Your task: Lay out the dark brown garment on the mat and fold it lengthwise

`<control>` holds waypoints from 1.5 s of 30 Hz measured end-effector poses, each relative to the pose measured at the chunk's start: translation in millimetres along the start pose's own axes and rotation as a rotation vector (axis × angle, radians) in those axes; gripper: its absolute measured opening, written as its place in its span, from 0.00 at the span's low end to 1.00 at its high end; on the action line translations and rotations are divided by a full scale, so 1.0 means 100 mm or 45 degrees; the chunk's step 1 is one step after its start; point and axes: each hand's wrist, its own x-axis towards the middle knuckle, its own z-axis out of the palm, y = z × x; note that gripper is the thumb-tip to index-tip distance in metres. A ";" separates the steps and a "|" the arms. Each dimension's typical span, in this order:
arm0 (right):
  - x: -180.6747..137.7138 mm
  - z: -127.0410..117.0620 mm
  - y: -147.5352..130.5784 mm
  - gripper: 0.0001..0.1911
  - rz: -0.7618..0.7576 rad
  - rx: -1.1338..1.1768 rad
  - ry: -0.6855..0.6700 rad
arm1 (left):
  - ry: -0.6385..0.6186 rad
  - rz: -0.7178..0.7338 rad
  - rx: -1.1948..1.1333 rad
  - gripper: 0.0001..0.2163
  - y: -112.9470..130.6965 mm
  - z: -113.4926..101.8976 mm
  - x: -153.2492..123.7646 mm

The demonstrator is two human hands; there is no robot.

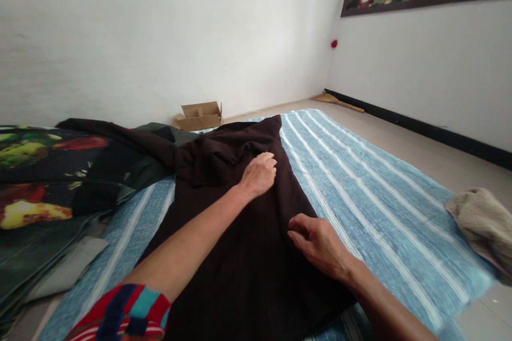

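Note:
A dark brown garment (240, 256) lies spread on a blue mat with white stripes (376, 192). My left hand (259, 173) rests on the garment's upper part, its fingers curled on a bunched fold of the cloth. My right hand (318, 245) is at the garment's right edge, with thumb and fingers pinching the cloth there. My left arm reaches across the garment from a striped red and blue sleeve (128, 311).
A pile of dark printed clothes (44, 181) lies at the left, overlapping the mat. A beige cloth (482, 221) sits at the right on the tiled floor. A cardboard box (200, 115) stands against the far wall and a broom (338, 101) lies in the corner.

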 end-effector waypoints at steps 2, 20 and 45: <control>-0.06 -0.03 0.09 0.09 -0.077 -0.118 0.131 | -0.114 0.037 -0.031 0.11 0.25 0.20 0.01; -0.46 0.24 0.26 0.25 -0.287 -0.323 0.058 | -0.365 -0.265 -0.057 0.21 0.32 0.61 -0.01; -0.64 0.22 0.67 0.18 -0.525 -0.549 0.335 | -0.293 -1.207 -0.861 0.09 0.47 0.31 -0.21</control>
